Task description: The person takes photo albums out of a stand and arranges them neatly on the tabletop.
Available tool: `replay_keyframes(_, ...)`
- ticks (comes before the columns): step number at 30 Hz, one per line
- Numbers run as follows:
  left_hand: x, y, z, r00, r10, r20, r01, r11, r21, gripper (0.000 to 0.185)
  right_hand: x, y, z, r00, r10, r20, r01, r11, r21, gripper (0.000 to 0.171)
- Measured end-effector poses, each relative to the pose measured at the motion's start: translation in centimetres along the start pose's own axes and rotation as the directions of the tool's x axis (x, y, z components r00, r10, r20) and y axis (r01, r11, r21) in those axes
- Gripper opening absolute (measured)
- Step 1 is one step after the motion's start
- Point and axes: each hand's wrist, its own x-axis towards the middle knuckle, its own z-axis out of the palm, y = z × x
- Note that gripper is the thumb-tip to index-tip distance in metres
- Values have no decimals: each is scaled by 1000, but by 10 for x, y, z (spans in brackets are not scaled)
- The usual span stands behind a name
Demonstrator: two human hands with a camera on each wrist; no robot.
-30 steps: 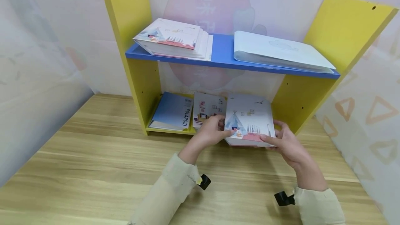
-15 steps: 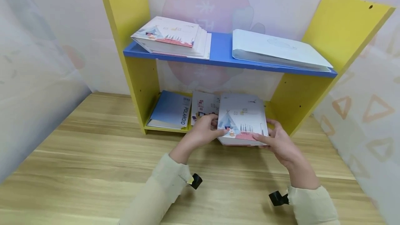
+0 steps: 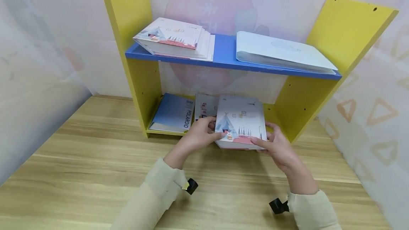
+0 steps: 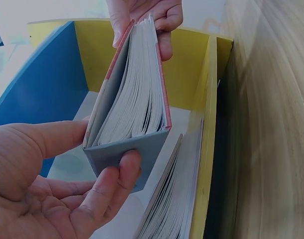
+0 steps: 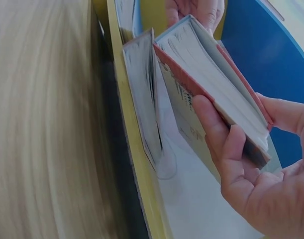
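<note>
The tent-cover book (image 3: 241,122) sits at the mouth of the lower shelf (image 3: 153,131), gripped at its near corners by your left hand (image 3: 199,136) and right hand (image 3: 276,144). Its pages could fan or catch the thin booklet (image 3: 204,106) beside it, which it already overlaps.

The camera on my head looks forward and down from a little way back, taking in the whole yellow-and-blue wooden shelf unit (image 3: 345,31) on the pale wooden table (image 3: 80,166). The one on my left wrist sits very close and looks along the lower compartment at the thick tent-printed book (image 4: 137,104). My right-wrist camera faces it from the opposite end, equally close. All three share that book (image 3: 241,123).
</note>
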Motion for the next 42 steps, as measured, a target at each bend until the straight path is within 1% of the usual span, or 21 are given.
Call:
replay_keyframes(3, -3, 0, -3, 1000, 5, -6, -5, 1000, 4, 67, 0, 1, 4, 1000, -5, 0, 5, 1000, 3, 89)
replay_keyframes(11, -13, -5, -13, 1000, -1, 3, 1, 1000, -18, 70, -2, 2, 14, 999, -37, 11, 37, 999, 32, 87)
replay_keyframes(16, -18, -5, -18, 1000, 6, 0, -6, 1000, -29, 70, -1, -2, 19, 999, -36, 25, 35, 998, 47, 89)
replay_keyframes(24, -26, -11, -24, 999, 47, 7, -46, 998, -51, 63, -6, -8, 25, 999, -33, 41, 31, 998, 46, 90)
replay_keyframes(30, -30, -12, -26, 999, 27, 22, -27, 999, -19, 64, -15, -7, 30, 999, -19, 36, 17, 998, 59, 92)
replay_keyframes(33, -33, -12, -27, 999, 25, 32, -24, 1000, -19, 65, -17, -6, 32, 999, -20, 32, 17, 996, 84, 90)
replay_keyframes(39, -43, -15, -31, 1000, -12, 7, 12, 1000, -10, 67, -15, -2, 40, 998, -17, 54, 10, 991, 134, 89)
replay_keyframes(42, -47, -17, -34, 1000, -9, -3, 9, 1000, -4, 66, -13, -1, 45, 998, -21, 62, 12, 989, 145, 90)
